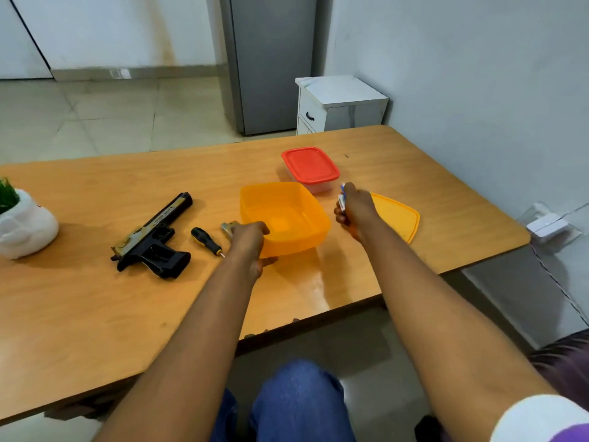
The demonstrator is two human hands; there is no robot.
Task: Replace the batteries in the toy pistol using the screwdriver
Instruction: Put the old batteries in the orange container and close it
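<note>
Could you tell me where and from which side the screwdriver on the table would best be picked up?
Grip the screwdriver by its thick black and yellow handle, coming from above. It lies flat with the handle pointing away and the thin metal tip toward the table's near edge. The left hand, now on the orange tub, is nearest.

We've got the toy pistol (152, 238) lying flat on its side on the wooden table, black with a worn gold-ish slide, barrel pointing away from us and the grip toward the near edge. Just beside it on the right sits the screwdriver (206, 241), short black handle with yellow accents, tip aimed toward us. Batteries (342, 198) look white and blue, pretty blurry though.
</note>
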